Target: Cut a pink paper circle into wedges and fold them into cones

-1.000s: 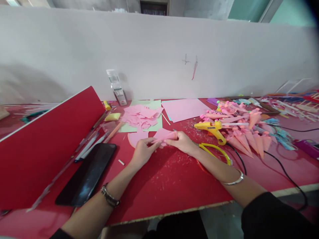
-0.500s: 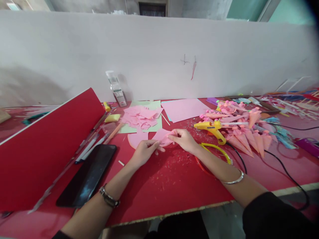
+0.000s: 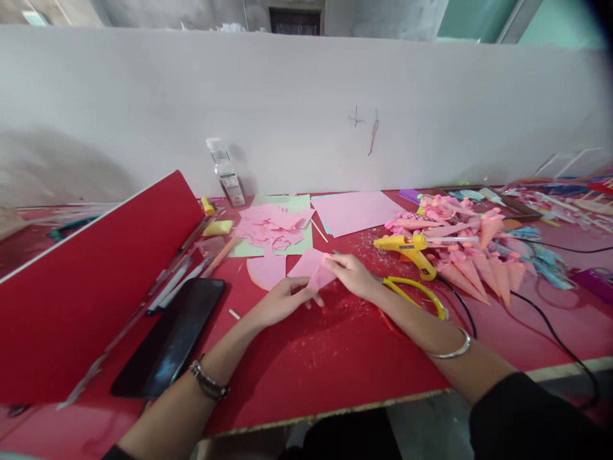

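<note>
Pinching a pink paper piece point(image 3: 313, 269) between both hands, left hand point(image 3: 280, 300) and right hand point(image 3: 352, 273) fingers clamped on it, just above the red surface point(image 3: 330, 358); risking a crease from uneven pressure.

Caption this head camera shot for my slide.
Both hands, left hand and right hand, hold pink paper piece above red table.

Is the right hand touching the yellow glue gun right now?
Apart. The head view shows the right hand pinching a pink paper piece, with bare red table between it and the glue gun.
</note>
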{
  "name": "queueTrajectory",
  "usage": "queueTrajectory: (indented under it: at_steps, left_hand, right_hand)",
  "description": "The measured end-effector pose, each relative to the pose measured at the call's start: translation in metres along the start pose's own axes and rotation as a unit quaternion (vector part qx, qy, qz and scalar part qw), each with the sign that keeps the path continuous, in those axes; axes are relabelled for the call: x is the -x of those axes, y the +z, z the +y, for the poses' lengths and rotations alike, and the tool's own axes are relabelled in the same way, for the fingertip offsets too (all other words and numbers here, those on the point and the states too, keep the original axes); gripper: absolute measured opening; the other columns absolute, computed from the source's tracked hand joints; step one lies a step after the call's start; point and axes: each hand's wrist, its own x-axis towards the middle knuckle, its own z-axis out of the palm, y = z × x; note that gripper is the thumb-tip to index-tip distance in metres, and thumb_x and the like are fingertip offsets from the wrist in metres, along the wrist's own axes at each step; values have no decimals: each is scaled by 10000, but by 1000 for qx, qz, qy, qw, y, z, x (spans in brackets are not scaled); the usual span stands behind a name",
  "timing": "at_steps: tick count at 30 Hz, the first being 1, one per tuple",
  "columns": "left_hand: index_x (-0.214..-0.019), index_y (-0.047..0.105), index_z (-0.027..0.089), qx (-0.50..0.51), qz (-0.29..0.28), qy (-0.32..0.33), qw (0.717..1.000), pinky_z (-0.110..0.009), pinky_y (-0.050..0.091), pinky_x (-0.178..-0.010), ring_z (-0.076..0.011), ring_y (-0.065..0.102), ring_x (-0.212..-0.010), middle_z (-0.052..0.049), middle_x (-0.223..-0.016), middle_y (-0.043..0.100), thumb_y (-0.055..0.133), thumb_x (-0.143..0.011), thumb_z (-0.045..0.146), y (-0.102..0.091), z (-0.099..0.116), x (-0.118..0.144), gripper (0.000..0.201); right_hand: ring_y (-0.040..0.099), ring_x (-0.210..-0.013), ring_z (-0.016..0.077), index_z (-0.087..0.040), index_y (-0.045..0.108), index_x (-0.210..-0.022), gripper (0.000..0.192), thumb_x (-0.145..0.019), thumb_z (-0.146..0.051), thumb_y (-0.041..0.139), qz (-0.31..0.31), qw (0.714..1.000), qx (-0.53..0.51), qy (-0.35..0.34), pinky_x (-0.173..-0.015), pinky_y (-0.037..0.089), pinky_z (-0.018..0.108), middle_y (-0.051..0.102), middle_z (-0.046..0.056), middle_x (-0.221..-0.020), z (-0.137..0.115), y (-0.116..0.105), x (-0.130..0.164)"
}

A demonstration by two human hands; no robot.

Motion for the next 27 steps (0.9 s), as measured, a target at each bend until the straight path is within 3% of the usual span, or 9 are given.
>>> queueTrajectory:
  at_steps: [4,8,15,18,20,22,25,27]
  left_hand:
    - [-693,633,156,-7,12,-20,1000,-215,383,-536,-102,505,-533,-27,-632,636,403,-832,404,4,-4,-2,365]
    - [-630,579,154,2,31,-27,999,-210,376,-552,-95,501,-511,5,-524,579,413,-829,410,5,-8,-5,365]
    - [-659,555,143,70,-12,-44,996,-210,391,-507,-98,519,-458,6,-494,579,460,-799,428,3,-9,-2,331]
    - [-641,550,137,90,1,-23,996,-211,396,-508,-90,529,-460,-24,-581,626,457,-802,428,2,-8,-1,346]
    - [-643,573,126,84,20,-12,996,-211,398,-522,-85,535,-463,-38,-628,644,464,-802,418,2,-6,0,350]
    - [-674,606,119,72,46,-11,996,-215,405,-553,-87,551,-478,-42,-647,654,472,-802,403,1,-4,0,339]
    - [-730,607,120,79,71,-14,994,-229,418,-590,-84,568,-466,-53,-743,676,488,-795,383,1,-3,-2,296]
    - [-776,577,124,102,69,-17,992,-234,424,-572,-86,576,-449,-68,-822,677,503,-785,379,2,-5,-3,266]
  right_hand:
    - [337,-520,97,-189,328,-523,366,-843,-364,354,-49,996,47,-51,-500,254,229,327,-39,-524,-9,2,3]
    - [318,-495,89,-186,320,-512,384,-844,-378,348,-41,997,54,-32,-478,237,227,309,-43,-510,-9,2,5]
    - [485,-533,115,-167,541,-679,421,-874,-388,240,24,998,-62,-7,-525,362,237,525,9,-590,-10,-10,0]
    - [506,-551,122,-168,565,-706,351,-864,-350,309,15,998,46,-32,-520,358,237,544,11,-597,-34,-30,9]
    - [510,-580,125,-177,555,-674,274,-840,-313,385,-14,981,189,-50,-542,348,240,557,2,-612,-52,-47,25]
    - [499,-551,125,-181,518,-622,280,-839,-316,404,-58,946,319,-9,-528,332,246,542,-7,-592,-61,-62,48]
    - [549,-629,177,-176,531,-656,194,-803,-280,458,-63,873,481,57,-571,373,282,576,38,-678,-49,-75,83]
    - [575,-793,238,-152,568,-847,149,-772,-254,489,-34,837,541,77,-636,413,317,597,106,-858,-30,-75,100]
